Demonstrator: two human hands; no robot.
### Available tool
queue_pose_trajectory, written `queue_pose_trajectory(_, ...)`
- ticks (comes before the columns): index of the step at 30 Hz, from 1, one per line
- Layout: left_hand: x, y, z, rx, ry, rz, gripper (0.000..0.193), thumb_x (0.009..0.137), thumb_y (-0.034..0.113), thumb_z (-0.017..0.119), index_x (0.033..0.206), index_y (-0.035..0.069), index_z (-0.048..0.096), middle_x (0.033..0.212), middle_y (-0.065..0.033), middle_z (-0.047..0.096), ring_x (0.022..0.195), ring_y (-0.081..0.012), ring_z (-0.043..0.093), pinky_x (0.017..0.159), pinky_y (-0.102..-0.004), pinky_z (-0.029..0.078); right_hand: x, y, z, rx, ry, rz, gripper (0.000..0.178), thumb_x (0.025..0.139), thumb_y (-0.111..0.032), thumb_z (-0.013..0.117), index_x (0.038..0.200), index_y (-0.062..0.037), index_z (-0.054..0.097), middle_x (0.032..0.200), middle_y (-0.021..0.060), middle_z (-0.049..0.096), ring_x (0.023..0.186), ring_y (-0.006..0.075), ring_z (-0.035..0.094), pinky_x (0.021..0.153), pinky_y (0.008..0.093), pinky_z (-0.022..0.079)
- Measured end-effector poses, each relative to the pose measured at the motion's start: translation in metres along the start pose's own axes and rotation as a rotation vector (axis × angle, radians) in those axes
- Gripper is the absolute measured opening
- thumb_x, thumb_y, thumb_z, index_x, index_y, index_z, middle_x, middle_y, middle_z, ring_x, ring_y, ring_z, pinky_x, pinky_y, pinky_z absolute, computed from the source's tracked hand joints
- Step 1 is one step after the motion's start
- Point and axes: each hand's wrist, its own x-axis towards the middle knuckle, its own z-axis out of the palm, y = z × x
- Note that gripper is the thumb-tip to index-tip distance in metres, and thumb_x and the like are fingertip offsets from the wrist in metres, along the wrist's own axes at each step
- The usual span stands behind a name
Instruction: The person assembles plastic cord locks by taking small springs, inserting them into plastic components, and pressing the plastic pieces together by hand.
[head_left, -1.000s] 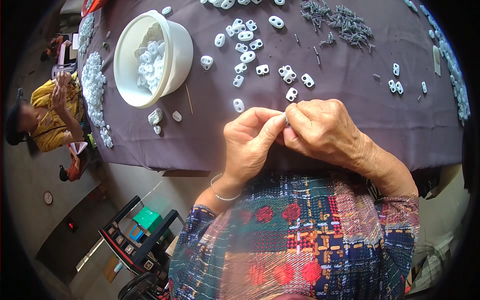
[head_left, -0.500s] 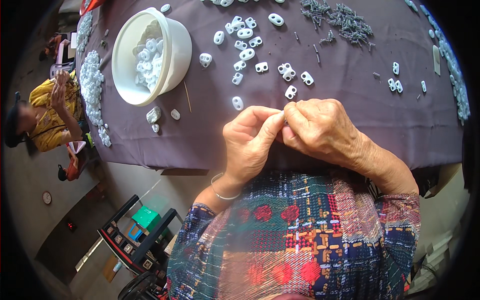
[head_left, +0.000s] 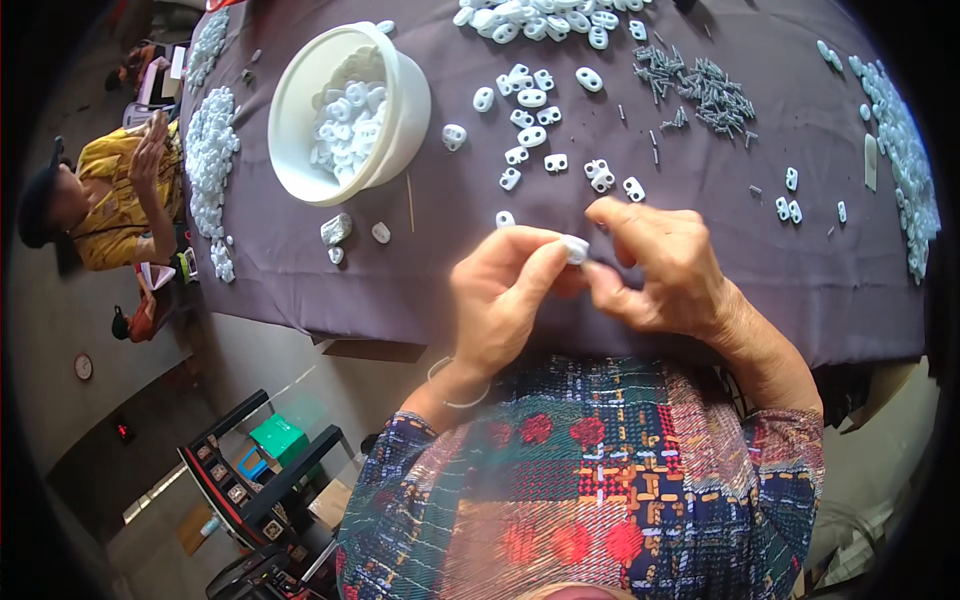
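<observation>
Between the thumb and fingertips of my left hand [head_left: 505, 290] is a small white cord lock [head_left: 574, 249]. My right hand [head_left: 665, 265] is just right of it, thumb and index finger apart, with no object visible between them. Its thumb tip comes close to the piece; whether they touch I cannot tell. Several two-holed white cord locks [head_left: 532, 98] lie scattered beyond my hands. A heap of small metal springs [head_left: 715, 98] sits farther off to the right, with a few loose springs [head_left: 655, 150] beside it.
At the left stands a white tub [head_left: 410, 140] part-filled with white pieces. Near it lie a thin stick [head_left: 410, 203] and a grey stone-like lump [head_left: 336, 229]. White piles [head_left: 210, 150] line the dark tablecloth's [head_left: 800, 270] sides. Another person [head_left: 120, 185] sits beyond the left edge.
My right hand has drawn away from my left and its fingers have spread. The cord lock in my left fingertips has come into sight. The view has shifted slightly.
</observation>
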Motion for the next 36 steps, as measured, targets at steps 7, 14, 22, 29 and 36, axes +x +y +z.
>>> queue_pose_trajectory(7,0.029,0.070,-0.062,0.765,0.537,0.793,0.010,0.086,0.007,0.060,0.088,-0.003,0.061,0.076,-0.0060,0.064,0.062,-0.0073,0.057,0.056,-0.0203,0.046,0.005,0.010,0.000,-0.224,0.314,-0.044,0.025,0.070,0.008,0.059,0.095,0.0027,0.058,0.068,0.0094,0.053,0.052,0.0177,0.052,0.049,0.0287,0.043)
queue_pose_trajectory(14,0.073,0.075,-0.108,1.296,0.611,0.866,0.012,0.078,0.008,0.068,0.088,0.002,0.064,0.078,-0.0084,0.063,0.071,-0.0224,0.059,0.068,-0.0316,0.048,0.003,0.018,0.001,-0.327,0.313,-0.078,0.020,0.072,0.008,0.060,0.092,0.0021,0.058,0.073,0.0101,0.054,0.058,0.0217,0.053,0.054,0.0311,0.045)
queue_pose_trajectory(22,0.046,0.018,-0.034,1.363,0.223,0.755,0.018,0.067,0.012,0.076,0.080,0.007,0.063,0.077,-0.0058,0.060,0.078,-0.0210,0.056,0.066,-0.0327,0.045,0.002,0.013,0.001,-0.340,0.324,-0.072,0.020,0.071,0.007,0.061,0.091,0.0017,0.058,0.072,0.0103,0.052,0.059,0.0232,0.054,0.054,0.0324,0.045)
queue_pose_trajectory(29,0.067,0.007,-0.034,1.179,0.037,0.685,0.013,0.070,0.006,0.071,0.077,0.002,0.060,0.072,-0.0063,0.057,0.069,-0.0196,0.055,0.060,-0.0305,0.045,0.008,0.020,0.001,-0.338,0.306,-0.052,0.020,0.070,0.006,0.061,0.090,0.0013,0.059,0.071,0.0103,0.053,0.062,0.0250,0.055,0.055,0.0331,0.047)
queue_pose_trajectory(36,0.057,0.013,-0.017,0.958,-0.110,0.749,0.014,0.071,0.004,0.069,0.077,0.002,0.057,0.077,-0.0095,0.057,0.064,-0.0237,0.056,0.057,-0.0324,0.046,0.008,0.018,0.000,-0.271,0.321,-0.135,0.023,0.071,0.005,0.062,0.093,0.0007,0.057,0.074,0.0102,0.054,0.061,0.0223,0.055,0.053,0.0319,0.046)
